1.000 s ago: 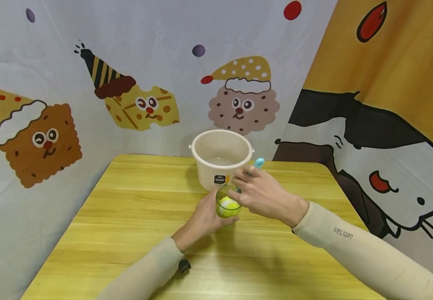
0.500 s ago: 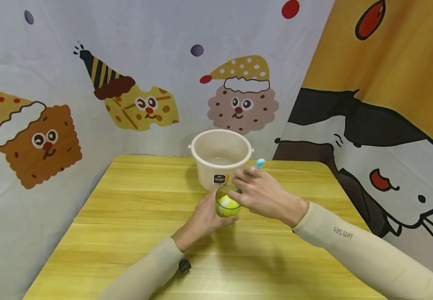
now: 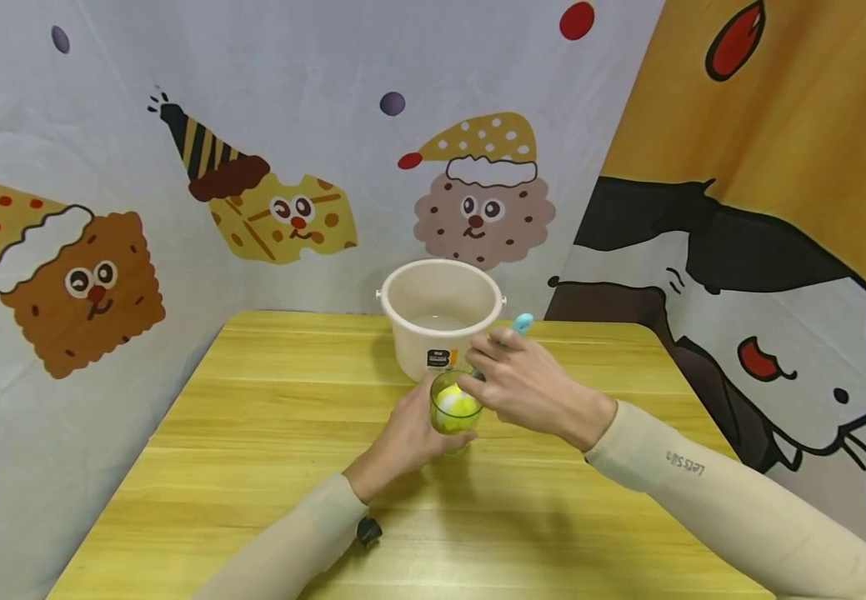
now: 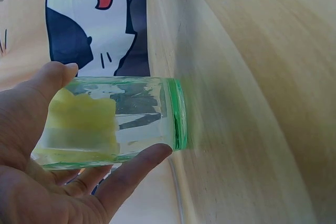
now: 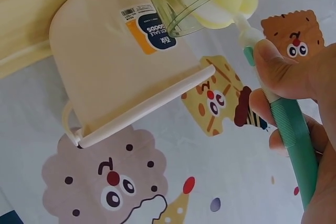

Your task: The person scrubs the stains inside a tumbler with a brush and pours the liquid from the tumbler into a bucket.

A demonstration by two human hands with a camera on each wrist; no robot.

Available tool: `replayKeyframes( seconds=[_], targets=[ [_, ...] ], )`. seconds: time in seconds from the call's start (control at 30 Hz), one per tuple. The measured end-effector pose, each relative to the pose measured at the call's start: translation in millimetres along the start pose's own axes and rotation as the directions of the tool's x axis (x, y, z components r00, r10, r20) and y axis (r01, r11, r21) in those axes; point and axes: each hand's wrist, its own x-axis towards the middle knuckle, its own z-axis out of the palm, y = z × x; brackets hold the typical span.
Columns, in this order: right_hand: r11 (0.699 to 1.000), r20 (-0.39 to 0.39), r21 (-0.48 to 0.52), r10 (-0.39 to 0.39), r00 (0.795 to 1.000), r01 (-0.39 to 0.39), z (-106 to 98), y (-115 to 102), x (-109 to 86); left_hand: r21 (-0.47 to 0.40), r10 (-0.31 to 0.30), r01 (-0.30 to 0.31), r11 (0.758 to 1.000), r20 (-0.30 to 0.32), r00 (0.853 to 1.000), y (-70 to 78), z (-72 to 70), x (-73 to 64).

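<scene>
In the head view my left hand (image 3: 412,429) grips a clear green glass (image 4: 144,114) from its left side, mouth up. The left wrist view shows its thick base close to the table, with thumb and fingers wrapped round it. My right hand (image 3: 523,383), reaching in from the right, holds a bottle brush by its teal handle (image 5: 295,148), the thumb laid along the neck. The brush's yellow-and-white sponge head (image 4: 81,124) sits inside the upper half of the glass. In the right wrist view, the white neck joins the sponge at the glass's rim.
A cream bucket (image 3: 443,333) with a black-and-orange label stands right behind the glass, its mouth up. A small black object (image 3: 368,531) lies by the left sleeve. Wood-patterned table (image 3: 267,417) spreads around, with a printed cloth (image 3: 312,50) behind it.
The brush handle has shifted slightly right with my right hand, and the sponge has turned a little inside the glass. My left hand and the glass stay nearly still.
</scene>
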Motion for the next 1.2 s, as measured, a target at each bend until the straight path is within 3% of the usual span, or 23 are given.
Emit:
replayKeyframes(
  seconds=[0.5,1.2],
  targets=[
    [0.998,-0.010,-0.063,-0.003,1.000,0.002,-2,1,4.7,0.012,0.000,0.000,1.000,-0.004,1.000,0.6,0.3,0.1],
    [0.985,0.107,-0.173,-0.010,0.994,0.028,-5,3,14.4,0.019,-0.003,0.004,1.000,-0.005,1.000,-4.4,2.2,2.5]
  ],
)
